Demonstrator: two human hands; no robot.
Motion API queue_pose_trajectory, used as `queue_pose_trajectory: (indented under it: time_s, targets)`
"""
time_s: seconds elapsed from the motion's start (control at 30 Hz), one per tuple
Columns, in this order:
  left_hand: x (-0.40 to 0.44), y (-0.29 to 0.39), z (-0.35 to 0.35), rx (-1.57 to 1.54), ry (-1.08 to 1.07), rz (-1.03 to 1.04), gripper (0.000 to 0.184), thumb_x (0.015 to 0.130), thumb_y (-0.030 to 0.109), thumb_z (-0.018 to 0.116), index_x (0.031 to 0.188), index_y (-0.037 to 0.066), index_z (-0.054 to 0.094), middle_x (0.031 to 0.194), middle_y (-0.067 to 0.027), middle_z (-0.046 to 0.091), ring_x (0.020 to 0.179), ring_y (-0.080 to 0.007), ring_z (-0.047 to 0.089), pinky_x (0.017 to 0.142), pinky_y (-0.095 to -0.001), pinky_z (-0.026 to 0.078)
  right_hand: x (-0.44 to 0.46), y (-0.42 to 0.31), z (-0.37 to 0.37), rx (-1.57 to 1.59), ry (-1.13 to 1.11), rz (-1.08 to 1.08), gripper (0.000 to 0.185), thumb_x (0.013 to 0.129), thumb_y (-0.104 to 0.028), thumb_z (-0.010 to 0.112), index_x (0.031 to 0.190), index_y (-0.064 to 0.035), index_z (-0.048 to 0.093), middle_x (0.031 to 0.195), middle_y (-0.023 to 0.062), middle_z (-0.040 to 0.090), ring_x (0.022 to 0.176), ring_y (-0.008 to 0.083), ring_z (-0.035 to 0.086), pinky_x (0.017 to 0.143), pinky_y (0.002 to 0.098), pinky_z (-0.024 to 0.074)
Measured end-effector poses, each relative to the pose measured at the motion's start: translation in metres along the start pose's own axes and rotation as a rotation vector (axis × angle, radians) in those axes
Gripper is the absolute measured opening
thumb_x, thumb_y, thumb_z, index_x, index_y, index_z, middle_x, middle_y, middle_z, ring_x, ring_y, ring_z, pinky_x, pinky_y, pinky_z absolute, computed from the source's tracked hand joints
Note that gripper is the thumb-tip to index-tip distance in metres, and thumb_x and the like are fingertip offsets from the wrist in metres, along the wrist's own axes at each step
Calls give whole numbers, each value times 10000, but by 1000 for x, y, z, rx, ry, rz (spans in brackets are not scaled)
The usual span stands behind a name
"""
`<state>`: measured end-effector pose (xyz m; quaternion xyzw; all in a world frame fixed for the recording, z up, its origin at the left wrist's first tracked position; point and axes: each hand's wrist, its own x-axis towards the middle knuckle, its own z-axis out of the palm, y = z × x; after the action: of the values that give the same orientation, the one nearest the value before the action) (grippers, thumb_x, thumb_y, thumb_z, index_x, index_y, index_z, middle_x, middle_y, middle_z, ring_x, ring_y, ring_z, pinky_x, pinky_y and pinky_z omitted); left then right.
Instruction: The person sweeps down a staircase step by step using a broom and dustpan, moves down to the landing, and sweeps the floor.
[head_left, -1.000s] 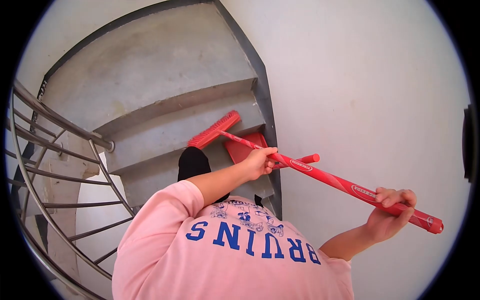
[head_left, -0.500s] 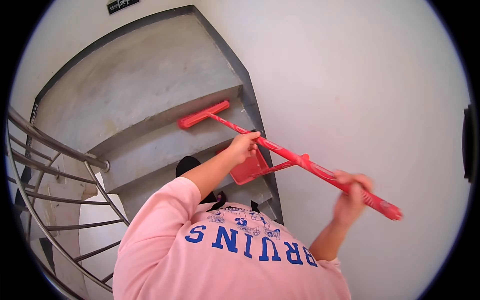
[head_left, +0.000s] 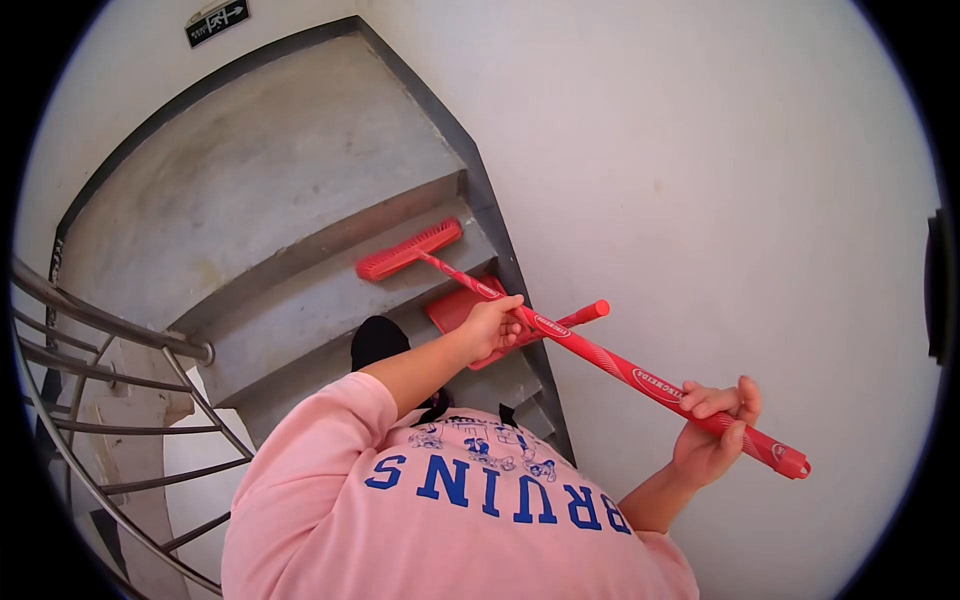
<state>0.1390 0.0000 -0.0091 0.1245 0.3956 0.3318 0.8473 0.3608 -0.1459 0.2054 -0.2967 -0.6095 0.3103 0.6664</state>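
Observation:
A long red broom slants across the view, its bristled head (head_left: 410,250) on a grey stair tread. My left hand (head_left: 492,328) is closed round the lower part of the broom handle (head_left: 600,358). Near the top end of the handle, my right hand (head_left: 715,430) grips it with the thumb below, its fingers partly raised. A red dustpan (head_left: 452,308) lies on the step below the broom head, partly hidden by my left hand. Its own handle (head_left: 588,313) crosses behind the broom handle.
Grey concrete stairs (head_left: 290,150) curve upward beside a white wall (head_left: 700,180) with a dark skirting band. A metal railing (head_left: 110,325) runs down the left. My dark shoe (head_left: 377,341) is beside the dustpan. A dark sign (head_left: 217,22) hangs at the top left.
The broom head has moved up and left in view, then slightly back down. My right hand has moved left with the handle's top end. The view has shifted, bringing the sign into sight.

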Motion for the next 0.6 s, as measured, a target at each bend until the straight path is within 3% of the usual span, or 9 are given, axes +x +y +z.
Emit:
queue_pose_trajectory:
  time_s: [0.13,0.17,0.27,0.33,0.4,0.47,0.6]
  targets:
    - [-9,-12,22,-30,-39,-37,251,871,307,579,759,85,616,654,8,569,561,-74,511,486,-222,410,16,-18,-16,62,-60,-92,425,952,-258,413,1299,-14,382,737,44,515,641,168,548,766,385,481]
    - [-15,-14,28,-23,-57,-37,248,874,305,579,767,85,620,662,12,565,566,-70,507,491,-219,411,18,-21,-22,63,-26,-128,445,944,-260,426,1304,-6,364,710,53,523,574,172,531,689,382,498]
    - [-32,-20,41,13,-94,-74,220,881,308,580,806,104,614,733,9,585,619,-74,487,533,-217,401,28,-39,-29,149,-73,-199,445,939,-244,451,1311,-15,362,687,44,499,526,150,499,639,347,496]
    - [-37,-24,44,21,-76,-83,209,879,293,586,805,99,613,741,10,585,624,-74,481,534,-218,399,34,-51,-31,190,-78,-306,464,923,-230,495,1312,-14,365,649,36,468,478,133,470,490,275,472]
    - [-44,-22,50,25,-64,-81,204,879,284,588,805,96,614,740,11,584,622,-74,480,531,-220,398,43,-64,-24,246,-75,-367,292,915,-224,512,1110,-7,498,614,35,445,444,129,455,439,276,460]
    - [-52,-17,55,17,-69,-60,206,877,272,589,788,88,613,728,12,574,617,-73,475,523,-224,394,50,-72,-27,272,-139,-386,196,913,-224,517,918,-29,494,601,36,437,429,130,446,430,282,462]
    - [-48,6,56,-1,-63,36,226,879,264,587,752,77,609,659,9,545,572,-70,460,488,-210,376,57,-64,-19,329,-171,-362,299,919,-238,504,691,-82,388,596,34,431,423,134,442,436,282,461]
